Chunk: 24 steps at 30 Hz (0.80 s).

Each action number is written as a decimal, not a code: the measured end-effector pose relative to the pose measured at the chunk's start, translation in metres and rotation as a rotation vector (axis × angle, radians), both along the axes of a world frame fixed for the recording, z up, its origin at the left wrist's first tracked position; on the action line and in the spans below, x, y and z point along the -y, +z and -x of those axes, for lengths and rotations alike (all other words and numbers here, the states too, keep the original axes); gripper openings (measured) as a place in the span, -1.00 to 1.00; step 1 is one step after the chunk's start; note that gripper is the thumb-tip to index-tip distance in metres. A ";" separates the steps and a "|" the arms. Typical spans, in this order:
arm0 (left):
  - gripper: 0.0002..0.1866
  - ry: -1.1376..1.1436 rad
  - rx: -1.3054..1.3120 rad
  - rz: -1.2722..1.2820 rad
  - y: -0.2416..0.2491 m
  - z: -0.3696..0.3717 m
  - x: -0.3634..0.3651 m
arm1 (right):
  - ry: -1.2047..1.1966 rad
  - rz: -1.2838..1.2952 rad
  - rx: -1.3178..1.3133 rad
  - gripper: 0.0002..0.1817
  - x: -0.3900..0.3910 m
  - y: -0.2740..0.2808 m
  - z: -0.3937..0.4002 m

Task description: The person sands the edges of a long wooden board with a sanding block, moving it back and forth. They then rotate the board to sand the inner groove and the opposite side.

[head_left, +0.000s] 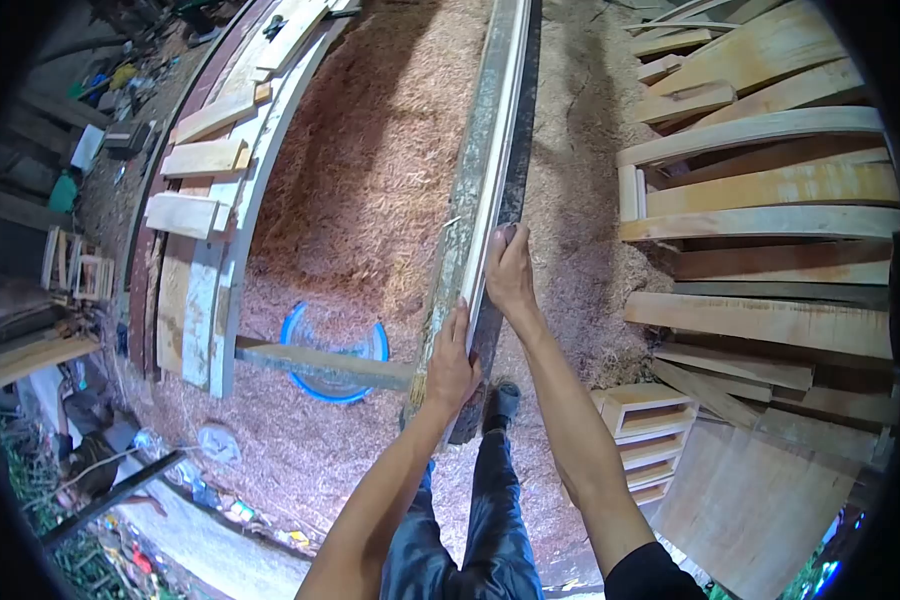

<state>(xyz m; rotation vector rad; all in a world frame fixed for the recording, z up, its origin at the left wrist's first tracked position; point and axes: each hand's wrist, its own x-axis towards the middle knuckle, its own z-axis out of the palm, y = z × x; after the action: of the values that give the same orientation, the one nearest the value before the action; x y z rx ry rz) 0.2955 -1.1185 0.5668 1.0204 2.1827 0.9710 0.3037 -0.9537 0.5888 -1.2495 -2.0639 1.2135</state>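
A long, narrow pale wooden strip [505, 130] runs lengthwise along a weathered beam [473, 150] in front of me. My left hand [450, 365] is closed around the near end of the strip, fingers lying along its left side. Farther up, my right hand [511, 270] is closed at the strip's right edge. A small dark piece [510, 233] shows at its fingertips, too covered to name. Along the right side of the strip runs a dark board or edge [522, 130].
Wood shavings [370, 200] cover the floor. Wooden pieces lie on a long bench [235, 290] at left. A crossbar [320, 362] passes over a blue-rimmed basin [288, 330]. Curved boards [760, 190] are stacked at right, above a small slatted wooden frame [650, 410]. A person [95, 440] is at lower left.
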 end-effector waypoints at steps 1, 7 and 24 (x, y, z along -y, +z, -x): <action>-0.06 0.004 0.002 -0.003 0.001 -0.002 -0.001 | 0.003 0.046 0.005 -0.66 0.001 0.007 -0.001; -0.06 0.031 -0.057 -0.140 -0.005 -0.003 -0.003 | 0.076 -0.167 -0.019 -0.61 0.049 -0.014 -0.032; -0.07 -0.098 0.037 -0.195 -0.004 -0.017 0.054 | 0.112 -0.154 0.024 -0.61 0.023 -0.019 -0.022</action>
<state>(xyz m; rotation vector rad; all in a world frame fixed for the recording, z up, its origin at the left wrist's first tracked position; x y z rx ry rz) 0.3125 -1.1728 0.5625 1.1771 2.0176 1.1640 0.3261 -0.9768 0.5701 -1.0961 -2.2243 1.0679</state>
